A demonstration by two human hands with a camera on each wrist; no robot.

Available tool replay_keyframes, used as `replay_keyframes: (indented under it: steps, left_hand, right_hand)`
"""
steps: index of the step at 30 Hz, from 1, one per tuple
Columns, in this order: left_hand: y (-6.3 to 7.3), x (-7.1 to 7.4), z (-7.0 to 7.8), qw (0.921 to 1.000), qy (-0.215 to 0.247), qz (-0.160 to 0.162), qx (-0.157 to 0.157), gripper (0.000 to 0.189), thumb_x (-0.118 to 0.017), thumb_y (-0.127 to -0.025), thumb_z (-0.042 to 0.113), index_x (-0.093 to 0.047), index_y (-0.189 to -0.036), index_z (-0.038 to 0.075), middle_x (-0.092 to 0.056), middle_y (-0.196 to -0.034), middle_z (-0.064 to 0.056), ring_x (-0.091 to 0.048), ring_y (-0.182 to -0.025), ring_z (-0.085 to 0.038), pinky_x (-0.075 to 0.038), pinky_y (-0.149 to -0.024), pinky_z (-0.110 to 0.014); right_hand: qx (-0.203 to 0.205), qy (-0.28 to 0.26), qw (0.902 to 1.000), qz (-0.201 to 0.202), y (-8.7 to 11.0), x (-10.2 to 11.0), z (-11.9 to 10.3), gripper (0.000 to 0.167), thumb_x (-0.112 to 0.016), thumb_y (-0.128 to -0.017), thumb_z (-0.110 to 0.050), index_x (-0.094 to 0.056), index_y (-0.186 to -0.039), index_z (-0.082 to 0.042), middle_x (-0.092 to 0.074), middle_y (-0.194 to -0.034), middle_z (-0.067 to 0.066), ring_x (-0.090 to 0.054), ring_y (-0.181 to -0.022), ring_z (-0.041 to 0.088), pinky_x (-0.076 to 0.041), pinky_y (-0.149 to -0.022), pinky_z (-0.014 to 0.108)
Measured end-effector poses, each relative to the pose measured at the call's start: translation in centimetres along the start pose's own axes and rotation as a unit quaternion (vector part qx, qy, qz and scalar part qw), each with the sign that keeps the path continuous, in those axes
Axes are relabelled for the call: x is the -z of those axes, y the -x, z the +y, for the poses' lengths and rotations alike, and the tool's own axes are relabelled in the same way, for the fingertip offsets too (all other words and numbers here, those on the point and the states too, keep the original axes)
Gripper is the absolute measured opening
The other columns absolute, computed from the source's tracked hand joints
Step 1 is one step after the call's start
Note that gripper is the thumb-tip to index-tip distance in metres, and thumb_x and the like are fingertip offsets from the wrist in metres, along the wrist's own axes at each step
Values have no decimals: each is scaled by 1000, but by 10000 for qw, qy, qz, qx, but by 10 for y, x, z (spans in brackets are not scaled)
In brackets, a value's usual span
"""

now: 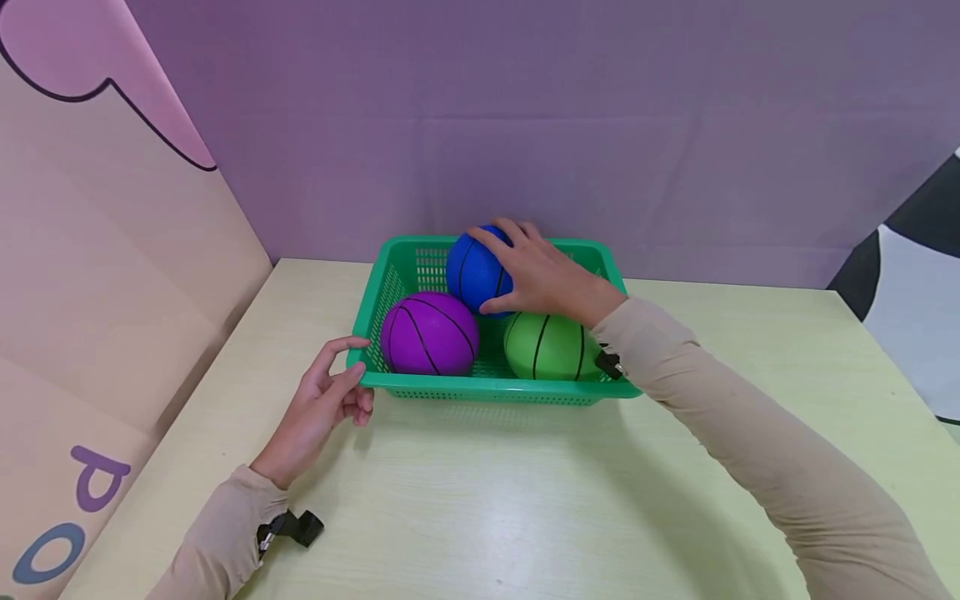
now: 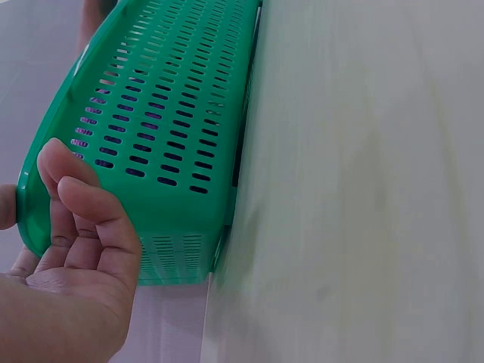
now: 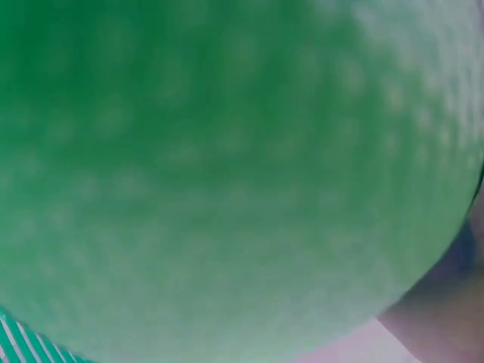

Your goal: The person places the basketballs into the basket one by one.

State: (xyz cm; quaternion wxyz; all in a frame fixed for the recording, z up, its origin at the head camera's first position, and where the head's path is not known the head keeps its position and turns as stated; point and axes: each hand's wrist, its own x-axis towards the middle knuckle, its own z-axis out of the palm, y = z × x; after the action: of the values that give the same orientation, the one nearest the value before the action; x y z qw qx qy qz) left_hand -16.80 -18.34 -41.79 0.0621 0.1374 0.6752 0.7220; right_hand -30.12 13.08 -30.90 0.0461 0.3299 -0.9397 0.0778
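A green plastic basket (image 1: 491, 385) with slotted walls holds three small basketballs. The purple ball (image 1: 429, 335) lies at its left and the green ball (image 1: 551, 346) at its front right. My right hand (image 1: 551, 279) grips the blue ball (image 1: 474, 271) at the back of the basket, fingers spread over its top and right side, thumb low at the front. At the front left corner my left hand (image 1: 322, 408) pinches the basket rim, its other fingers curled below the rim in the left wrist view. The green ball (image 3: 227, 189) fills most of the right wrist view, blurred.
The basket stands on a pale wooden table (image 1: 465, 500) near its back edge. A purple cloth backdrop (image 1: 562, 125) rises right behind it. To the left stands a pale printed panel (image 1: 97, 292). A black and white printed shape (image 1: 911, 267) is at the right.
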Motion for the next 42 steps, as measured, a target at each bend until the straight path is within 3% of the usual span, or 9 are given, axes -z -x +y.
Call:
replay_keyframes:
  steps: [11, 26, 35, 42]
  left_hand:
    - [0, 1, 1, 10000, -51, -30, 25, 43, -49, -107, 29, -36, -144, 13, -60, -73, -5, -57, -64, -17, -50, -61, -27]
    - [0, 7, 1, 9998, -160, 38, 76, 42, -46, -107, 30, -35, -144, 13, -58, -73, -7, -56, -65, -19, -49, -60, -29]
    - [-1, 9, 6, 9985, -536, -34, 79, 44, -47, -107, 31, -35, -146, 14, -60, -76, -10, -58, -65, -21, -52, -61, -34]
    - [3, 13, 15, 9928, -1196, -17, -19, 43, -50, -106, 30, -43, -146, 15, -62, -86, -27, -63, -70, -31, -56, -64, -38]
  right_hand:
    - [-276, -367, 9987, -199, 12, 12, 2, 97, -79, -84, -45, -22, -159, -23, -24, -157, 18, -28, -140, 42, -43, -102, 59]
    - [-250, -545, 9981, -146, 36, 35, 10, 79, -73, -92, -33, -31, -154, -11, -35, -152, 18, -35, -139, 39, -36, -108, 58]
    - [-82, -304, 9989, 359, 69, 44, 14, 62, -71, -94, -29, -45, -144, -4, -47, -143, 17, -44, -131, 36, -40, -107, 54]
    - [-141, -267, 9966, 769, 109, 42, 14, 45, -70, -95, -24, -56, -132, -3, -56, -125, 12, -50, -119, 30, -46, -99, 50]
